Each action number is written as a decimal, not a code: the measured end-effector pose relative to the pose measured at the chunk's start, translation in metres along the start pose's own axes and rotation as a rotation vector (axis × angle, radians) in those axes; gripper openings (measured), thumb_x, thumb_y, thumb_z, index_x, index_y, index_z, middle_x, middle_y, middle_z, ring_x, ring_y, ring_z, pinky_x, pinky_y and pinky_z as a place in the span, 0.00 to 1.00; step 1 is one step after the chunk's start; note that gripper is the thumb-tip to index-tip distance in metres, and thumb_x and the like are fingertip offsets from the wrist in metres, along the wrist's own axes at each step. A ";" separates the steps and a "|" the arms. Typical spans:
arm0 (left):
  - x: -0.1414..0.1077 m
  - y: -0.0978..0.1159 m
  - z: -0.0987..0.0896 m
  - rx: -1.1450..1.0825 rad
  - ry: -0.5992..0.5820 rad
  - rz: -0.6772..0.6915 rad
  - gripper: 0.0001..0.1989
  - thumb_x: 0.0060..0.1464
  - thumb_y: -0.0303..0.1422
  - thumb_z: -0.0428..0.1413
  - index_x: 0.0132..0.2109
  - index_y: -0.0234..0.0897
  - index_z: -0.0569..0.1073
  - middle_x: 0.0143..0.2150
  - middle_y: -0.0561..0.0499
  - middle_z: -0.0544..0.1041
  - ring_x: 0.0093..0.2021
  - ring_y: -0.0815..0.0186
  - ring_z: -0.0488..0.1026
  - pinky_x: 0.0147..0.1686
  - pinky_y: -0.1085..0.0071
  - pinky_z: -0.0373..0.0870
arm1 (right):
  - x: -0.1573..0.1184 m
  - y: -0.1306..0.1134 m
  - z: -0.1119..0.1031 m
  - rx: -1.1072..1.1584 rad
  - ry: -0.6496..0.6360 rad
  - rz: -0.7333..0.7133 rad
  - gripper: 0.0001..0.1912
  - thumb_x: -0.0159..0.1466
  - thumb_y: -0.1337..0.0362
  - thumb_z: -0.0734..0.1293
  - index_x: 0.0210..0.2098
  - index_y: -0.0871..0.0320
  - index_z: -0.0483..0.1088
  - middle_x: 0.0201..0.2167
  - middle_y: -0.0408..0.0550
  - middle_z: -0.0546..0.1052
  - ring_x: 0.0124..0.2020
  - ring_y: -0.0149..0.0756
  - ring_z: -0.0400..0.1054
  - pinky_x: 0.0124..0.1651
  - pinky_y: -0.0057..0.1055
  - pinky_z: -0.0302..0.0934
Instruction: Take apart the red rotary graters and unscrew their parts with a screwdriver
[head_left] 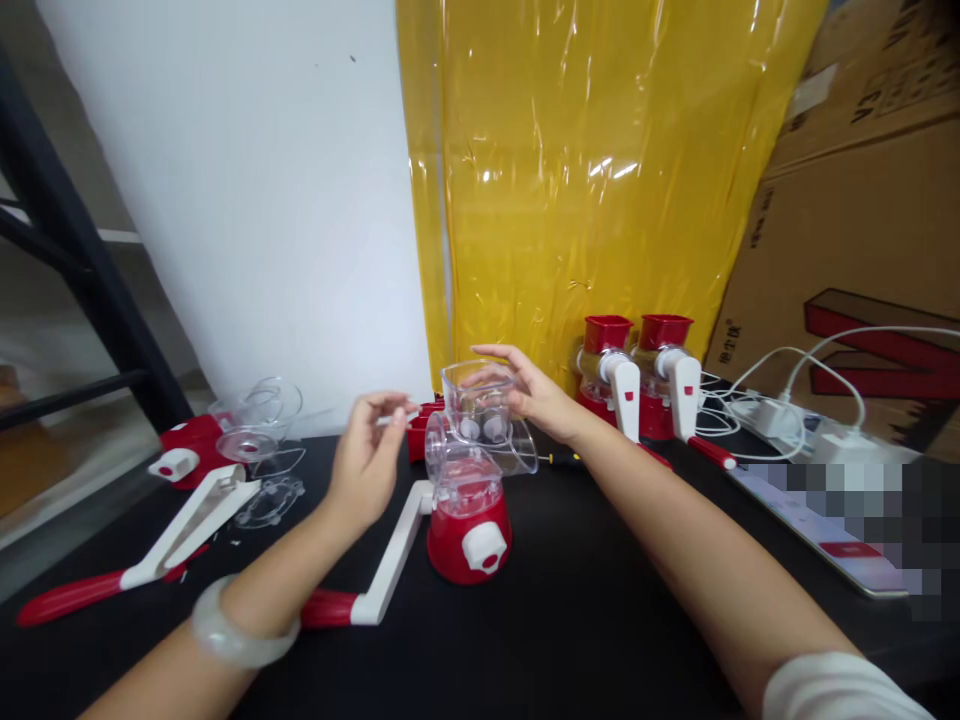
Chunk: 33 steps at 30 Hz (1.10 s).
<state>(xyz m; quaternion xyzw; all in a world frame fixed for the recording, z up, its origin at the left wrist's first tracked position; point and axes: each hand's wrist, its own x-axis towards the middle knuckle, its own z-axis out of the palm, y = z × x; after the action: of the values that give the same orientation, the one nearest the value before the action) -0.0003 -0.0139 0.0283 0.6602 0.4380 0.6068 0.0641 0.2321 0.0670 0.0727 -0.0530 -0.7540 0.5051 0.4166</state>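
Observation:
A rotary grater (469, 535) with a red base, a white knob and a clear plastic body (461, 465) stands upright in front of me. Its white crank (397, 555) with a red handle slants down to the left. My right hand (536, 395) is at the clear square hopper (457, 400) on top, fingers around its back and right side, index finger raised. Left of the body, my left hand (367, 455) is apart from it, fingers half bent and thumb separate, with nothing visible in them. Behind the grater, a red hopper part (420, 440) is partly hidden.
Two assembled graters (609, 370) stand back right, beside white cables and chargers (780, 420) and a tablet-like device (840, 540). On the left lie a red base (191, 450), clear parts (270, 500) and a loose crank (180, 520). A screwdriver (559, 459) lies behind.

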 end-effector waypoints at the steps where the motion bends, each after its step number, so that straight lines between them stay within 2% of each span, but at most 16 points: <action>1: -0.001 -0.007 0.002 0.026 -0.076 -0.017 0.15 0.65 0.41 0.48 0.52 0.36 0.69 0.48 0.44 0.75 0.48 0.60 0.73 0.49 0.60 0.72 | -0.001 -0.001 0.000 -0.010 -0.023 0.017 0.43 0.50 0.48 0.76 0.59 0.50 0.56 0.49 0.52 0.72 0.49 0.43 0.71 0.52 0.43 0.66; 4: -0.014 -0.016 0.001 0.091 -0.373 -0.050 0.16 0.67 0.40 0.43 0.53 0.38 0.67 0.52 0.44 0.74 0.52 0.59 0.71 0.55 0.59 0.68 | -0.003 0.001 0.001 -0.016 -0.082 0.057 0.44 0.50 0.57 0.78 0.60 0.49 0.53 0.47 0.51 0.73 0.48 0.41 0.72 0.51 0.42 0.67; 6: -0.023 -0.017 0.000 0.083 -0.455 -0.052 0.17 0.67 0.40 0.41 0.55 0.38 0.67 0.54 0.44 0.73 0.54 0.58 0.70 0.57 0.59 0.66 | -0.003 0.005 0.002 -0.002 -0.102 0.065 0.41 0.51 0.59 0.77 0.58 0.51 0.54 0.44 0.49 0.75 0.46 0.39 0.73 0.50 0.42 0.67; 10: -0.030 -0.019 0.007 0.055 -0.509 -0.052 0.18 0.66 0.41 0.43 0.57 0.38 0.67 0.57 0.43 0.73 0.55 0.57 0.70 0.60 0.59 0.64 | -0.003 0.010 0.005 -0.003 -0.055 0.057 0.33 0.51 0.58 0.77 0.51 0.55 0.60 0.40 0.48 0.76 0.44 0.38 0.74 0.48 0.39 0.68; 14: -0.028 -0.017 0.009 0.019 -0.529 -0.098 0.19 0.66 0.41 0.44 0.58 0.40 0.67 0.59 0.45 0.73 0.56 0.57 0.71 0.59 0.59 0.65 | -0.004 0.006 0.006 -0.077 0.000 0.042 0.31 0.50 0.58 0.77 0.48 0.55 0.62 0.39 0.48 0.77 0.43 0.38 0.74 0.49 0.40 0.67; 19: -0.026 -0.009 0.004 0.188 -0.482 -0.085 0.20 0.65 0.42 0.45 0.56 0.39 0.73 0.55 0.46 0.77 0.55 0.56 0.73 0.57 0.58 0.67 | -0.002 0.012 -0.004 -0.172 0.169 0.037 0.31 0.48 0.58 0.78 0.46 0.55 0.62 0.36 0.47 0.77 0.39 0.37 0.74 0.44 0.38 0.68; 22: -0.030 -0.007 0.006 0.268 -0.466 -0.077 0.22 0.62 0.44 0.49 0.56 0.38 0.74 0.56 0.44 0.76 0.56 0.54 0.73 0.59 0.55 0.66 | -0.001 0.021 -0.011 -0.218 0.270 0.033 0.29 0.49 0.56 0.78 0.44 0.54 0.62 0.34 0.45 0.77 0.37 0.36 0.73 0.42 0.37 0.68; 26: -0.037 -0.006 0.012 0.338 -0.496 -0.047 0.28 0.57 0.47 0.55 0.61 0.38 0.70 0.60 0.43 0.73 0.59 0.53 0.71 0.60 0.54 0.66 | -0.001 0.026 -0.013 -0.253 0.284 0.025 0.28 0.49 0.55 0.77 0.44 0.54 0.62 0.34 0.45 0.77 0.36 0.35 0.72 0.42 0.37 0.68; 33: -0.041 -0.007 0.016 0.417 -0.534 -0.018 0.31 0.56 0.50 0.55 0.62 0.37 0.69 0.61 0.41 0.71 0.61 0.53 0.69 0.61 0.53 0.64 | -0.001 0.023 -0.011 -0.225 0.310 0.079 0.30 0.47 0.56 0.78 0.44 0.54 0.62 0.34 0.46 0.78 0.37 0.37 0.74 0.42 0.38 0.69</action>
<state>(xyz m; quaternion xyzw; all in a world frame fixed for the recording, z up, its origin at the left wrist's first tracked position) 0.0147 -0.0296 -0.0111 0.7908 0.5262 0.3093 0.0453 0.2322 0.0851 0.0552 -0.2059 -0.7298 0.4194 0.4991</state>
